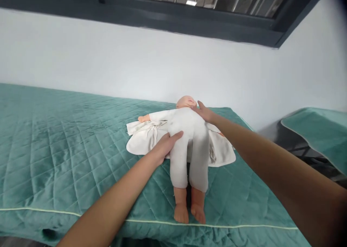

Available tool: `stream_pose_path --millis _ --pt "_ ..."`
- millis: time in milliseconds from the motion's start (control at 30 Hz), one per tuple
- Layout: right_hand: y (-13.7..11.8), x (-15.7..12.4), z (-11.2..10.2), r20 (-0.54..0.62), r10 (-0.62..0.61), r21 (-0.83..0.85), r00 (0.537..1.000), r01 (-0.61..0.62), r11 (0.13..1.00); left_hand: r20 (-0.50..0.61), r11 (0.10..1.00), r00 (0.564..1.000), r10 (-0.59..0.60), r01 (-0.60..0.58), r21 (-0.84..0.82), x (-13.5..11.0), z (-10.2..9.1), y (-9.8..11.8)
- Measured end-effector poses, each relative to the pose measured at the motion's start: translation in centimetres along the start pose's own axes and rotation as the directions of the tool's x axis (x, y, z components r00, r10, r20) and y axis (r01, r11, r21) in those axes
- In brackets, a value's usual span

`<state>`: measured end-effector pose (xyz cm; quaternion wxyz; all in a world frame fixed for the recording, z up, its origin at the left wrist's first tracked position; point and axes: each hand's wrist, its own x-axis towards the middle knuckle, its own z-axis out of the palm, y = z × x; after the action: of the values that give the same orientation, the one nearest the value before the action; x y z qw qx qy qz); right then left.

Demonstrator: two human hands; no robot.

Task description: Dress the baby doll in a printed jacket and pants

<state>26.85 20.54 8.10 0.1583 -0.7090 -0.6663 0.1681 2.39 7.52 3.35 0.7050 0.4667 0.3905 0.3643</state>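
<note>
A baby doll with a white cloth body lies face up, its bare feet towards me and its head at the far side. Spread beneath it is a white baby garment with ties, reaching out on both sides. My left hand holds the doll at the hip, thumb on top and the other fingers tucked under, out of sight. At the doll's shoulder, beside the neck, my right hand has its thumb on the front; its remaining fingers are partly hidden behind the shoulder. One doll arm stretches left over the garment.
A green quilted cover with pale piping lies under everything, its front edge near me. Behind it rises a white wall below a dark-framed window with bars. Another green cloth hangs over something dark at the right.
</note>
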Motion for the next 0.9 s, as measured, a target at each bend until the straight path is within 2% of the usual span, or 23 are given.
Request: stream_pose_path --millis 67,100,133,167,200,233,267,300,333,367,433,533,633,733,833,900 --pt "-0.6 0.2 -1.1 0.021 -0.053 -0.091 0.998 0.055 0.994 -0.003 0.977 0.997 -0.073 0.072 0.202 0.6 -1.8 0.9" --pt "-1.3 0.2 -1.7 0.024 -0.095 -0.171 0.995 0.098 0.980 -0.052 0.939 0.998 -0.048 0.062 0.337 1.1 -2.8 1.3" --pt "-2.2 0.1 -2.1 0.020 -0.150 -0.255 0.989 0.150 0.955 -0.127 0.872 0.991 0.038 0.029 0.489 1.5 -3.6 1.7" --pt "-3.4 0.1 -2.3 0.008 -0.214 -0.329 0.977 0.204 0.922 -0.203 0.764 0.963 0.180 -0.007 0.645 2.0 -4.4 1.9" --pt "-4.6 0.0 -2.0 -0.005 -0.285 -0.387 0.958 0.261 0.884 -0.242 0.616 0.909 0.340 -0.020 0.788 2.6 -5.0 1.9" --pt "-6.0 -0.1 -1.4 -0.014 -0.364 -0.409 0.931 0.326 0.852 -0.235 0.449 0.849 0.472 -0.002 0.894 3.1 -5.5 1.8" --pt "-7.4 -0.1 -0.3 -0.014 -0.435 -0.414 0.901 0.390 0.822 -0.200 0.294 0.811 0.550 0.036 0.955 3.5 -5.8 1.5" --pt "-8.8 0.0 1.0 0.033 -0.509 -0.428 0.860 0.473 0.771 -0.162 0.171 0.801 0.577 0.076 0.982 3.9 -6.0 1.1" --pt "-10.1 0.1 2.6 0.115 -0.579 -0.447 0.807 0.562 0.696 -0.137 0.085 0.808 0.573 0.108 0.990 4.3 -6.2 0.7" --pt "-11.3 0.2 4.2 0.196 -0.609 -0.472 0.769 0.618 0.629 -0.135 0.037 0.815 0.564 0.138 0.990 4.5 -6.2 0.2" --pt "-13.0 0.6 7.2 0.299 -0.592 -0.499 0.749 0.651 0.572 -0.177 0.019 0.799 0.575 0.203 0.979 4.8 -6.2 -0.6" --pt "-14.1 1.2 9.4 0.335 -0.527 -0.485 0.781 0.622 0.614 -0.215 0.035 0.766 0.607 0.243 0.969 4.9 -6.4 -1.2" --pt "-13.4 1.4 8.8 0.329 -0.531 -0.423 0.781 0.624 0.657 -0.249 0.107 0.752 0.611 0.233 0.967 5.2 -7.0 -1.2" --pt "-11.9 1.1 7.0 0.257 -0.568 -0.369 0.782 0.623 0.690 -0.300 0.237 0.690 0.658 0.188 0.953 5.6 -7.9 -1.0" --pt "-10.4 0.4 5.8 0.193 -0.615 -0.244 0.764 0.645 0.724 -0.347 0.362 0.620 0.704 0.108 0.926 6.0 -8.8 -0.7" --pt "-9.9 -0.2 5.5 0.177 -0.648 -0.161 0.740 0.672 0.723 -0.385 0.476 0.613 0.690 0.016 0.879 6.1 -9.4 -0.5"
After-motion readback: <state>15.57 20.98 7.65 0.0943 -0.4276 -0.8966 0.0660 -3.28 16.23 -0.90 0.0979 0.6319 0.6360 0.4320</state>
